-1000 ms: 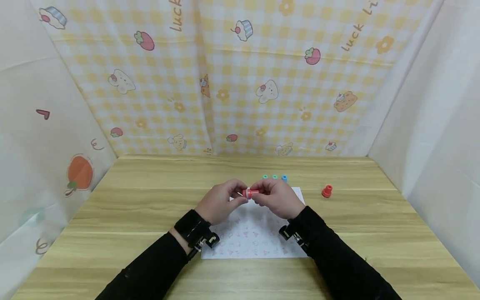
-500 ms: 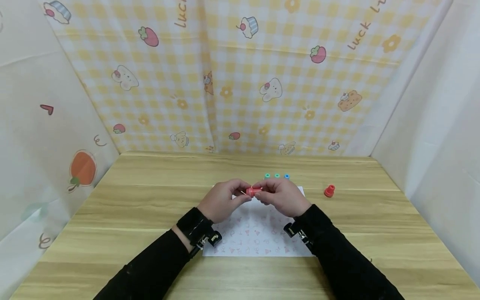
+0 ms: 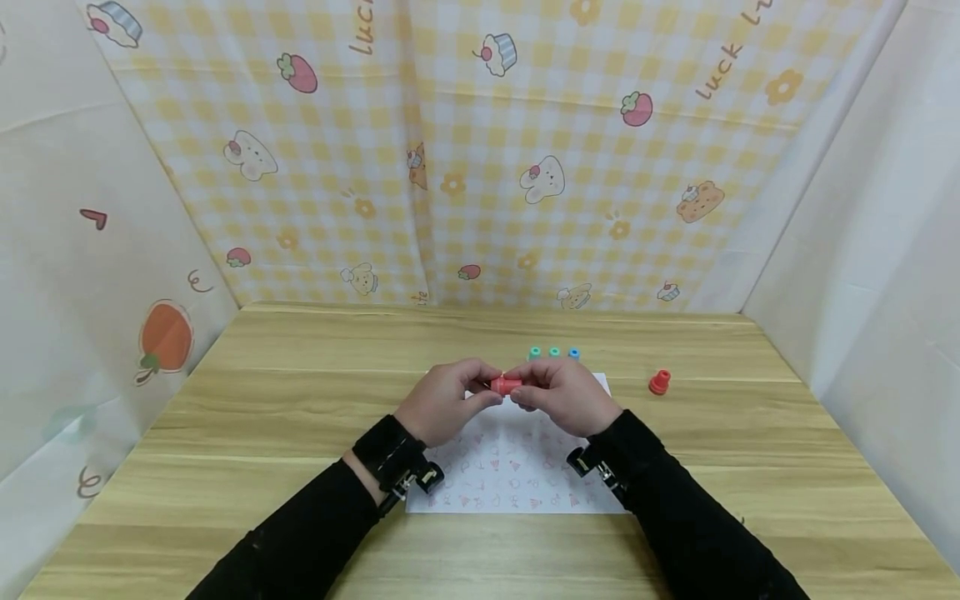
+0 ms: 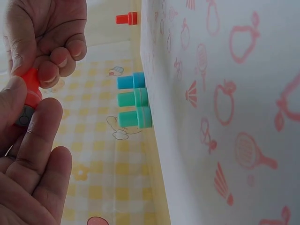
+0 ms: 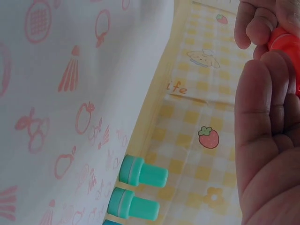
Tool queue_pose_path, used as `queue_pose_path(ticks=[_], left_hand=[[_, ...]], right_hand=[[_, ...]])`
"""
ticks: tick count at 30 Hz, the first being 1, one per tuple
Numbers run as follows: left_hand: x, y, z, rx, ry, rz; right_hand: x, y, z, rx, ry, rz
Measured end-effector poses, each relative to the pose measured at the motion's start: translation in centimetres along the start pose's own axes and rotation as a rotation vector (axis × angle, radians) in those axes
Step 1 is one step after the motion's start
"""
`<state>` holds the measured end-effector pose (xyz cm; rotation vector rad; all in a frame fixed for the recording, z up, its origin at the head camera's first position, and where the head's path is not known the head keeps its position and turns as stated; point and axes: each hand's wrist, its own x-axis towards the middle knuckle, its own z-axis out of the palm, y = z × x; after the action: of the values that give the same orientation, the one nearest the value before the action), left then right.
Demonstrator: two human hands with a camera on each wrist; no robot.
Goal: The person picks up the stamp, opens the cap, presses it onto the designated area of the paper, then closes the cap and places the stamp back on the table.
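Note:
Both hands hold one small red stamp (image 3: pixel 506 385) above the upper part of a white sheet of paper (image 3: pixel 510 475). The left hand (image 3: pixel 446 404) pinches its wider end between thumb and fingers, and a grey part of that end (image 4: pixel 24 116) shows in the left wrist view. At the narrower handle end, the right hand (image 3: pixel 566 396) grips with thumb and index finger. Pink and red stamped pictures of fruit, rackets and shuttlecocks cover much of the paper. Fingers hide part of the stamp in every view.
Two green stamps (image 3: pixel 535 353) (image 5: pixel 152 176) and a blue stamp (image 3: pixel 573 353) stand in a row behind the paper. Another red stamp (image 3: pixel 659 382) stands to the right on the wooden table (image 3: pixel 300 358). A yellow checked cloth (image 3: pixel 480 208) hangs behind.
The head view has shifted slightly. A pale band on the held stamp, visible one second ago, no longer shows in the head view. Both hands keep hold of it, almost in place.

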<state>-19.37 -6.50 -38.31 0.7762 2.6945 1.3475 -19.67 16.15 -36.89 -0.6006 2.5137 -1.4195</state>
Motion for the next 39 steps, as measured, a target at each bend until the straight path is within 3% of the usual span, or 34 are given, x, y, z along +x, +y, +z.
queue_pose_path(ticks=[16, 23, 29, 39], left_hand=[[-0.1, -0.1, 0.4, 0.002, 0.012, 0.01], [0.1, 0.0, 0.1, -0.025, -0.049, -0.038], [-0.1, -0.4, -1.0, 0.102, -0.072, -0.051], [-0.6, -2.1, -2.6, 0.2, -0.078, -0.076]], right_hand=[[-0.1, 0.2, 0.4, -0.012, 0.008, -0.022], [-0.2, -0.1, -0.2, -0.122, 0.087, -0.039], [-0.4, 0.6, -3.2, -0.203, 0.208, 0.045], [-2.4, 2.9, -8.9, -0.378, 0.263, 0.256]])
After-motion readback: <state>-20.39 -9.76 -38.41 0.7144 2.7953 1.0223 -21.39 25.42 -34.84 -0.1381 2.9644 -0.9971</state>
